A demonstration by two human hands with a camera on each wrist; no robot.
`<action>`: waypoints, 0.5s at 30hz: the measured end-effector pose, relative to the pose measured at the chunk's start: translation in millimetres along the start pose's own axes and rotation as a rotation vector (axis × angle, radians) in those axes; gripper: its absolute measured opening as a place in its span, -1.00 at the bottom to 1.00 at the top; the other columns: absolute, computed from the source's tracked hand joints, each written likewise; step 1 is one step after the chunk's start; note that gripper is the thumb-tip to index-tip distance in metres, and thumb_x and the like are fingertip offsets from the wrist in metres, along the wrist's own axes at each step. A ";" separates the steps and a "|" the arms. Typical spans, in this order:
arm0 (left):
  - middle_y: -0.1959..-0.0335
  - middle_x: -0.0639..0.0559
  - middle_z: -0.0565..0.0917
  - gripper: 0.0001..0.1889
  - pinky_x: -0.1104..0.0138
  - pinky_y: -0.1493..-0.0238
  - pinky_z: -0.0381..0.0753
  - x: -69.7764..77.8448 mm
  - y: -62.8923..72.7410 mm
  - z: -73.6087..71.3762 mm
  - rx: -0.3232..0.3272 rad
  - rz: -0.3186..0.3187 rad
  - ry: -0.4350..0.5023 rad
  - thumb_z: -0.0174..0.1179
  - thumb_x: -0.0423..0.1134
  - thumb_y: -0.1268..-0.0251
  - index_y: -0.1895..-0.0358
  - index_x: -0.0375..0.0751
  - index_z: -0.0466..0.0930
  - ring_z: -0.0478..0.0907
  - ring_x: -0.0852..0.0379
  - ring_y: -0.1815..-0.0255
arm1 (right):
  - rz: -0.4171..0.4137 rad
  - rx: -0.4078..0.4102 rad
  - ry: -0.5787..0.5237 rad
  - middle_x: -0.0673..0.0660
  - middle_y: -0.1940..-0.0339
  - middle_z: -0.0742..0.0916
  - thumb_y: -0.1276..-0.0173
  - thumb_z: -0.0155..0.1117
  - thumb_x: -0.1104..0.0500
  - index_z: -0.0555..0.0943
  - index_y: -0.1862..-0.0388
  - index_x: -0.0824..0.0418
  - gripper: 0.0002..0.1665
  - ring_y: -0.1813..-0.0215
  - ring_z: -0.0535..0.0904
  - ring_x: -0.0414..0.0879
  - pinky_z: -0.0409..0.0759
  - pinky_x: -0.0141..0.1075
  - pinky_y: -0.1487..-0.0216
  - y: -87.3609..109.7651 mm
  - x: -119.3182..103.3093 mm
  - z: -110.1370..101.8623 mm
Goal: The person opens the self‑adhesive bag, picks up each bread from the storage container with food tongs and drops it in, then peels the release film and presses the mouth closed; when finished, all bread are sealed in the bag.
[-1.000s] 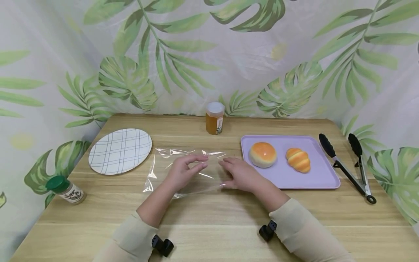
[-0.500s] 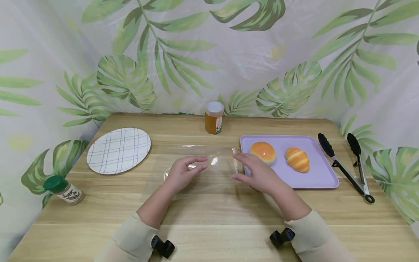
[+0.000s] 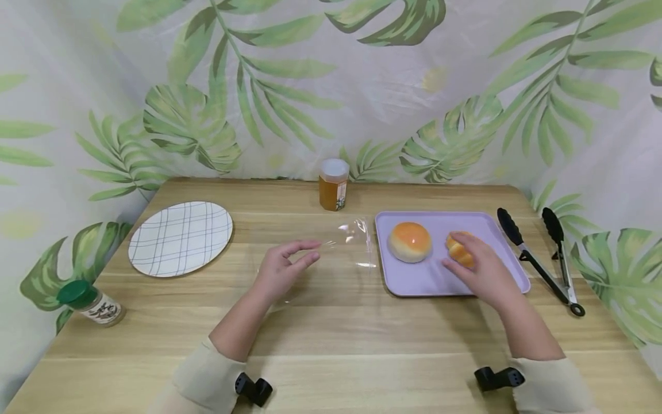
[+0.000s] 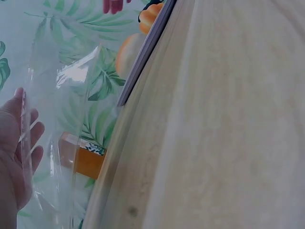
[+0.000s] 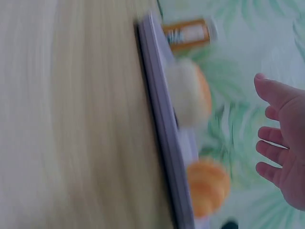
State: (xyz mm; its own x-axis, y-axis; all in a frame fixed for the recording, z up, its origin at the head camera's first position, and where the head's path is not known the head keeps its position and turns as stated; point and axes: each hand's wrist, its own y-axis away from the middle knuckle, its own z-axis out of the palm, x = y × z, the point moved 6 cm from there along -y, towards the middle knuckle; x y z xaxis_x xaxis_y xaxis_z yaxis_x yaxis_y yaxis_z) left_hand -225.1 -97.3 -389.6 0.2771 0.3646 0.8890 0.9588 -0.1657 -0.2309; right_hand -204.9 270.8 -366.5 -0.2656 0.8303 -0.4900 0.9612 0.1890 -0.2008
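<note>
A clear plastic bag (image 3: pixel 341 247) spreads to the right of my left hand (image 3: pixel 284 267). In the left wrist view the bag's edge crosses in front of the palm, above table level. A gap shows between the thumb and the relaxed fingers. My right hand (image 3: pixel 481 273) hovers over the croissant (image 3: pixel 456 253), hiding part of it. In the right wrist view its fingers are loosely spread, apart from the croissant and holding nothing. Left of the croissant sits a round bun (image 3: pixel 410 241), both on a purple tray (image 3: pixel 414 284).
Tongs (image 3: pixel 543 267) lie spread at the tray's right. A honey-coloured jar with a white lid (image 3: pixel 333 187) stands at the back middle. At the left are a checked plate (image 3: pixel 181 238) and a green-capped shaker (image 3: pixel 93 302). A leaf-patterned cloth hangs behind the table.
My right hand has left the bag's edge and moved right across the tray to above the croissant. My left hand stays nearly in place by the bag.
</note>
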 end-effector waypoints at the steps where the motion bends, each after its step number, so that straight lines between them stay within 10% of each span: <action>1: -0.02 -0.09 0.74 -0.74 -0.01 -0.33 0.48 0.5 -0.6 0.1 -0.004 0.008 0.002 0.31 -0.25 -0.27 0.00 -0.21 0.71 0.59 -0.05 -0.23 | 0.013 0.027 0.007 0.46 -0.36 0.45 -0.40 0.28 -0.01 0.36 -0.37 0.39 -0.27 -0.38 0.31 0.42 0.32 0.32 -0.32 2.3 9.1 -5.5; 15: -0.01 -0.12 0.74 -0.75 0.02 -0.31 0.51 0.7 0.4 -2.2 0.007 0.042 0.019 0.31 -0.30 -0.27 0.02 -0.31 0.70 0.61 -0.07 -0.19 | 0.603 0.084 0.104 0.68 -0.47 -0.10 -0.41 0.02 -0.32 -0.23 -0.50 0.57 0.21 -0.48 -0.17 0.59 -0.04 0.42 -0.43 31.3 167.2 -55.2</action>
State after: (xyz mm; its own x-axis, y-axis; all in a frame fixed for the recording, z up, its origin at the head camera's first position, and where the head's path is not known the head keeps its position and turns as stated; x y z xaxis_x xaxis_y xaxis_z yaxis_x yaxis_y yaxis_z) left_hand -224.6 -99.1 -388.2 0.3155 0.3396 0.8861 0.9469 -0.1739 -0.2705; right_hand -215.2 444.4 -407.9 0.3354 0.8257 -0.4537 0.9296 -0.3681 0.0172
